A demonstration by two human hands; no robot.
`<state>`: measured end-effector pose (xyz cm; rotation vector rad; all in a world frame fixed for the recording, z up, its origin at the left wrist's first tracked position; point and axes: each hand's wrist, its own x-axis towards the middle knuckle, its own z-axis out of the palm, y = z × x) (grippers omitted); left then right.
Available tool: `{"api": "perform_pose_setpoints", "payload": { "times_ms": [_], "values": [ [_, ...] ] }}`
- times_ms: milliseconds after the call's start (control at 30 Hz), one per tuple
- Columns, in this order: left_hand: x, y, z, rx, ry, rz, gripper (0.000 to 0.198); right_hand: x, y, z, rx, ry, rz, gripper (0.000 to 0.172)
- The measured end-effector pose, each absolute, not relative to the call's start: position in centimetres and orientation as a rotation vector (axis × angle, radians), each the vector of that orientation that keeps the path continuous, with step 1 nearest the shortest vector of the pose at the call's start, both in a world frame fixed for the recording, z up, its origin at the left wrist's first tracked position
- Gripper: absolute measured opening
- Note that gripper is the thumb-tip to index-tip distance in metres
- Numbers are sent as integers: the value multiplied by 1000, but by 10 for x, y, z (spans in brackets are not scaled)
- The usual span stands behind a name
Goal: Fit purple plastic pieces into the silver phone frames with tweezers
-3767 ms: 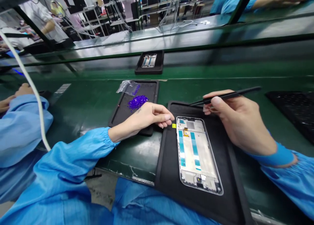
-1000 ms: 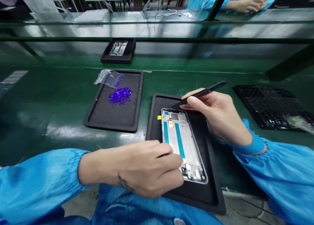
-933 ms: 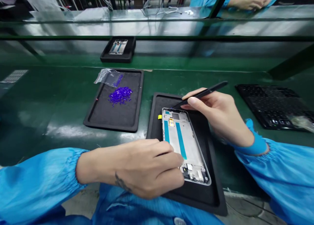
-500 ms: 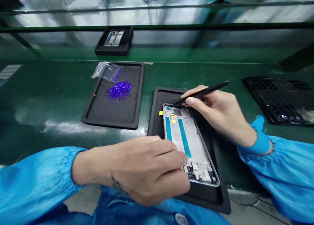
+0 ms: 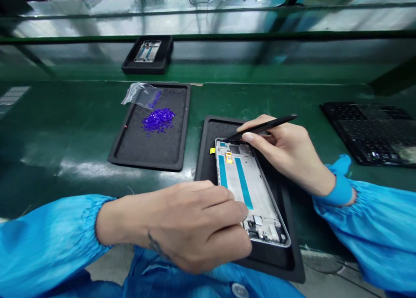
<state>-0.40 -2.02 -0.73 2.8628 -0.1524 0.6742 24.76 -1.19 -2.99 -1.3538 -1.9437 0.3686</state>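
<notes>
A silver-edged phone middle frame point(image 5: 247, 189) with teal strips lies on a black rubber tray point(image 5: 212, 129). My left hand point(image 5: 191, 224) rests curled over the frame's lower half and hides its left edge there. My right hand point(image 5: 279, 153) pinches black tweezers point(image 5: 264, 127), whose tip touches the frame's top edge near a corner. A small gold flex piece point(image 5: 229, 157) sits near that end of the frame. A yellow tab point(image 5: 212, 150) sticks out past the frame's left edge.
To the left, a second black tray point(image 5: 130, 146) holds a pile of purple pieces point(image 5: 158, 121) and a clear plastic bag point(image 5: 141, 95). Farther along the green bench sits another tray with a phone frame point(image 5: 147, 51). A black mat point(image 5: 367, 133) lies to the right.
Since the oldest view, my left hand has moved from beside the frame's top onto its lower half. In the last second, the view has tilted slightly and the hands have barely moved.
</notes>
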Motion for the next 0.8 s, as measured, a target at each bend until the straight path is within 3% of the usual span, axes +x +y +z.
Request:
{"api": "perform_pose_setpoints", "payload": {
  "times_ms": [800],
  "values": [
    [-2, -22, -14, 2798, -144, 756, 41, 249, -9, -21, -1415, -1854, 629, 21]
  ]
}}
